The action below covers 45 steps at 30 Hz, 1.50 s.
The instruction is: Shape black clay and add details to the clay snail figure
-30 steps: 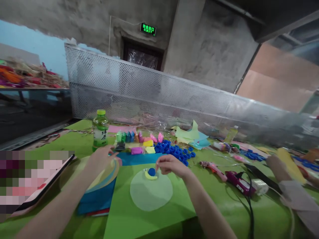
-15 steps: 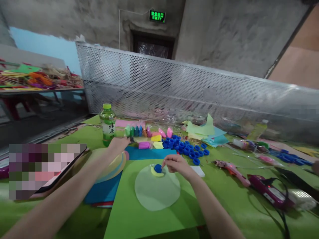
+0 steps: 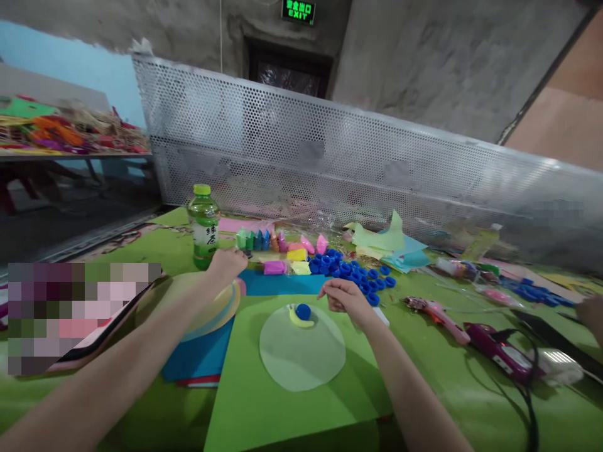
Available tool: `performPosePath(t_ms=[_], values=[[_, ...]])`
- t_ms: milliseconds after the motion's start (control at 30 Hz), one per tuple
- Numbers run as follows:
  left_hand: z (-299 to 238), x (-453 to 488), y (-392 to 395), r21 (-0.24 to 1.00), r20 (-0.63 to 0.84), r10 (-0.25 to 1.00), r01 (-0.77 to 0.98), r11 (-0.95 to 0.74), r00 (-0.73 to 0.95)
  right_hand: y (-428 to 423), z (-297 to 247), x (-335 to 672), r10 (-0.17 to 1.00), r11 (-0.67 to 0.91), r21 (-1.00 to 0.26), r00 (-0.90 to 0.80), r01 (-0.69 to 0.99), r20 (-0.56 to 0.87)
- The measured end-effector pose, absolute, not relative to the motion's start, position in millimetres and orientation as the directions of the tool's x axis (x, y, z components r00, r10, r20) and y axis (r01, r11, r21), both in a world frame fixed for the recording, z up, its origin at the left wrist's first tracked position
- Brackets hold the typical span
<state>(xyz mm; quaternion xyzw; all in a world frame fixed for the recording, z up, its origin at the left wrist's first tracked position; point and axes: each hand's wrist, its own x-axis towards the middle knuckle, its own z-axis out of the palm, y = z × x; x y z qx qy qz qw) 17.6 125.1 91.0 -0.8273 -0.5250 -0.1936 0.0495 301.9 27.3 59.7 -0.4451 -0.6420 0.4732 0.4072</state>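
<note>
A small clay snail [image 3: 299, 315], with a pale yellow body and a round blue shell, lies near the top of a pale green paper circle [image 3: 301, 361]. That circle rests on a sheet of green paper [image 3: 245, 402]. My right hand [image 3: 347, 302] hovers just up and right of the snail, apart from it, with fingers curled and fingertips pinched; whatever may be in them is too small to see. Over by the green tea bottle [image 3: 203, 229], my left hand [image 3: 228, 266] is closed, a small dark thing at its fingertips that I cannot identify.
Blue plastic rings [image 3: 351, 273] are heaped behind my right hand, beside clay packets [image 3: 274, 268]. A blurred-out device [image 3: 85, 320] lies left. To the right are a pink glue gun [image 3: 443, 320], a purple device [image 3: 499, 351] with a cable, and another person's hand [image 3: 591, 314].
My right hand has lifted off the blue shell and moved up and to the right. My left hand has shifted slightly toward the bottle. The camera view has tilted down a little.
</note>
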Motion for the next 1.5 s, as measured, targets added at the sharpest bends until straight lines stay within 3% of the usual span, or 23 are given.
performPosePath(t_ms=[200, 433, 733, 1000, 1133, 1267, 1500], values=[[116.6, 18.8, 103.6, 0.271, 0.394, 0.859, 0.851, -0.449, 0.328, 24.8, 86.6, 292.0, 0.946, 0.302, -0.892, -0.218, 0.336, 0.239], [142.9, 59.7, 75.3, 0.517, 0.397, 0.799, 0.61, -0.601, 0.451, 28.4, 110.5, 262.0, 0.887, 0.455, -0.707, -0.208, 0.541, 0.412], [80.2, 68.7, 63.4, 0.524, 0.526, 0.71, 0.479, -0.705, 0.47, 23.4, 77.3, 264.8, 0.95, 0.288, -0.739, -0.086, 0.609, 0.299], [82.9, 72.3, 57.6, 0.661, 0.461, 0.804, 0.46, -0.593, 0.375, 18.5, 81.9, 258.8, 0.975, 0.192, -0.703, -0.053, 0.685, 0.215], [82.6, 71.3, 58.2, 0.75, 0.359, 0.842, 0.412, -0.517, 0.403, 16.4, 83.3, 259.5, 0.976, 0.208, -0.698, -0.095, 0.685, 0.198], [86.8, 71.1, 58.5, 0.806, 0.283, 0.798, 0.319, -0.498, 0.531, 12.9, 85.5, 260.6, 0.961, 0.274, -0.731, -0.195, 0.625, 0.194], [92.3, 63.0, 56.0, 0.702, 0.269, 0.66, 0.326, -0.633, 0.702, 3.1, 87.1, 260.2, 0.911, 0.371, -0.769, -0.367, 0.52, 0.191]])
